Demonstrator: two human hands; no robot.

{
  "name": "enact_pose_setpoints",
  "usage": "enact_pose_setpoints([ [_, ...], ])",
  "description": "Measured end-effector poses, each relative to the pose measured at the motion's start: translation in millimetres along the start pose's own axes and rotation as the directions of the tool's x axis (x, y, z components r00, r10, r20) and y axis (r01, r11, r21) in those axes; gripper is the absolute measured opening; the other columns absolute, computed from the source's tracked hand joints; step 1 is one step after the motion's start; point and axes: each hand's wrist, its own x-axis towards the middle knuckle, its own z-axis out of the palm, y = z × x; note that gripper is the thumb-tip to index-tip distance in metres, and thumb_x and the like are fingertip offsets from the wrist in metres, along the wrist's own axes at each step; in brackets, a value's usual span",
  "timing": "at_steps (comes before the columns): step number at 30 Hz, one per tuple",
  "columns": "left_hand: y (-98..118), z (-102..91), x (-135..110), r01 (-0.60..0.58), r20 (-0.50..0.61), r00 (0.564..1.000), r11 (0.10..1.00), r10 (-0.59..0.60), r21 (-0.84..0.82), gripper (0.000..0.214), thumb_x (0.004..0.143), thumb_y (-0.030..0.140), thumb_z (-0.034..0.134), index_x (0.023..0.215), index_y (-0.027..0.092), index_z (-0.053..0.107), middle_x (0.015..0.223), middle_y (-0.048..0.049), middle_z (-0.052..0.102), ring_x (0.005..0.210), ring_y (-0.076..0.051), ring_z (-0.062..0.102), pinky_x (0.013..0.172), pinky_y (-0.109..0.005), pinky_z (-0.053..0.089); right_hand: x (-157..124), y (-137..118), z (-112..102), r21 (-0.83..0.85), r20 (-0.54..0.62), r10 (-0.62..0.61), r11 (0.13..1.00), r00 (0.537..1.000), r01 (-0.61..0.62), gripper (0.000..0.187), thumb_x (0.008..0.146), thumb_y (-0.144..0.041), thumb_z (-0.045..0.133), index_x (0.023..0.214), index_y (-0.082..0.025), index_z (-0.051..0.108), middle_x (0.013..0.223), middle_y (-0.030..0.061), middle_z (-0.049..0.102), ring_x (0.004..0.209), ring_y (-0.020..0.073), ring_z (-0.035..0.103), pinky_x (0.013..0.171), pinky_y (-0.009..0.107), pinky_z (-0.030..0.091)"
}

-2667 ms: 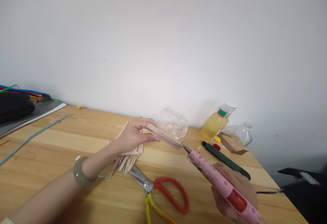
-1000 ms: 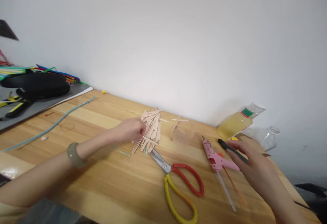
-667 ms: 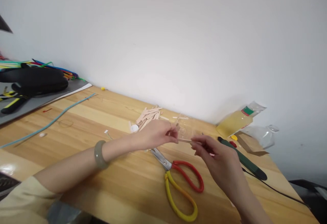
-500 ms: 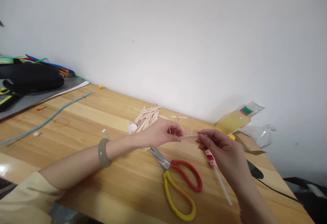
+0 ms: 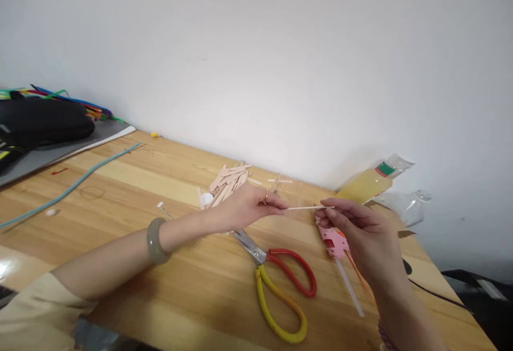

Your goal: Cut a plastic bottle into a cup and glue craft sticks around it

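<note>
My left hand (image 5: pixel 260 204), with a ring on one finger, pinches one end of a thin wooden craft stick (image 5: pixel 302 208). The other end sits between the thumb and fingers of my right hand (image 5: pixel 355 228). The stick is held level above the table, seen nearly edge-on. Below and nearer to me lie large scissors (image 5: pixel 262 257) with one red and one yellow handle. Under my right hand, partly hidden by it, is a pink glue gun (image 5: pixel 335 241) with a pale glue stick (image 5: pixel 350 287) sticking out of its back. Behind my left hand lies a pile of craft sticks (image 5: pixel 228 180).
A bottle of yellow liquid (image 5: pixel 363 185) and a clear glass bottle (image 5: pixel 411 207) lean by the wall at right. A white cap (image 5: pixel 207 199) touches the pile. At left are a blue pipe cleaner (image 5: pixel 86 174) and a black case (image 5: pixel 46 121) on a grey mat.
My right hand has shifted slightly right, and more of the glue gun shows. The craft stick has turned from its flat face to its narrow edge; more of it shows between my hands.
</note>
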Motion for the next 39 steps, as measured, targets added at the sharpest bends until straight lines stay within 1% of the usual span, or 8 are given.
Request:
enact_pose_setpoints([
  [3,-2.6,-9.6,6.4,-0.145,0.011,0.989,0.974,0.145,0.171,0.019,0.084,0.022,0.054,0.097,0.02,0.069,0.097,-0.0012,0.072,0.088,-0.014,0.064,0.081,-0.026,0.048,3.1,-0.7,0.2,-0.105,-0.048,-0.1,0.99,0.994,0.094,0.018,0.071,-0.039,0.067,0.078,-0.022,0.071,0.071,0.0038,0.07,0.058,0.0169,0.063,0.042,0.025,0.048],
  [6,-6.4,-22.0,19.0,-0.276,0.01,0.956,0.893,0.292,0.354,0.026,0.086,0.013,0.047,0.105,0.017,0.065,0.104,-0.0054,0.069,0.099,-0.016,0.059,0.089,-0.029,0.045,7.1,-1.5,5.7,-0.301,0.014,-0.198,0.934,0.98,0.193,0.018,0.074,-0.038,0.061,0.08,-0.023,0.07,0.072,0.0031,0.071,0.063,0.0188,0.065,0.052,0.029,0.051],
  [9,-10.9,-28.6,33.0,-0.38,0.166,0.924,0.783,0.344,0.493,0.038,0.079,0.003,0.048,0.113,0.016,0.059,0.114,-0.007,0.064,0.115,-0.019,0.048,0.096,-0.031,0.04,10.5,2.4,16.0,-0.505,0.101,-0.305,0.804,0.947,0.313,0.02,0.078,-0.037,0.055,0.085,-0.023,0.067,0.072,0.0019,0.072,0.063,0.0187,0.066,0.058,0.03,0.05],
  [12,-13.6,-27.7,43.3,-0.449,0.358,0.89,0.689,0.283,0.569,0.043,0.074,-0.001,0.049,0.113,0.016,0.057,0.116,-0.0068,0.062,0.127,-0.022,0.037,0.103,-0.035,0.032,13.1,8.1,26.3,-0.619,0.197,-0.378,0.667,0.905,0.414,0.018,0.083,-0.035,0.05,0.079,-0.023,0.064,0.068,0.0001,0.07,0.056,0.0161,0.063,0.054,0.027,0.046],
  [17,-14.0,-22.6,53.2,-0.48,0.469,0.859,0.636,0.203,0.604,0.036,0.074,0.0,0.051,0.103,0.018,0.06,0.112,-0.0065,0.063,0.131,-0.025,0.032,0.106,-0.044,0.021,16.5,13.3,33.3,-0.59,0.291,-0.448,0.612,0.846,0.527,0.013,0.085,-0.027,0.051,0.079,-0.022,0.062,0.07,-0.0004,0.069,0.058,0.0139,0.062,0.055,0.024,0.045],
  [25,-12.0,-22.5,63.8,-0.473,0.503,0.853,0.621,0.143,0.625,0.031,0.071,0.002,0.057,0.098,0.017,0.061,0.106,-0.0062,0.064,0.125,-0.026,0.035,0.103,-0.043,0.021,21.8,16.8,39.7,-0.599,0.322,-0.452,0.583,0.832,0.549,0.013,0.087,-0.025,0.05,0.08,-0.022,0.06,0.071,-0.0005,0.068,0.058,0.013,0.06,0.054,0.023,0.043],
  [33,-14.0,-23.9,67.2,-0.526,0.552,0.819,0.585,0.154,0.617,0.019,0.076,0.006,0.052,0.081,0.017,0.065,0.1,-0.0089,0.064,0.119,-0.022,0.042,0.106,-0.052,0.017,24.7,28.3,42.3,-0.597,0.339,-0.596,0.462,0.728,0.656,0.01,0.088,-0.021,0.051,0.081,-0.021,0.059,0.072,-0.0011,0.068,0.06,0.012,0.061,0.054,0.022,0.043],
  [39,-18.4,-23.0,70.5,-0.556,0.559,0.804,0.59,0.203,0.586,0.02,0.075,0.006,0.052,0.081,0.018,0.067,0.092,-0.0087,0.064,0.114,-0.022,0.046,0.106,-0.055,0.017,28.3,30.3,44.5,-0.6,0.358,-0.588,0.451,0.726,0.661,0.007,0.086,-0.018,0.053,0.082,-0.02,0.059,0.073,-0.0008,0.066,0.062,0.012,0.06,0.055,0.022,0.043],
])
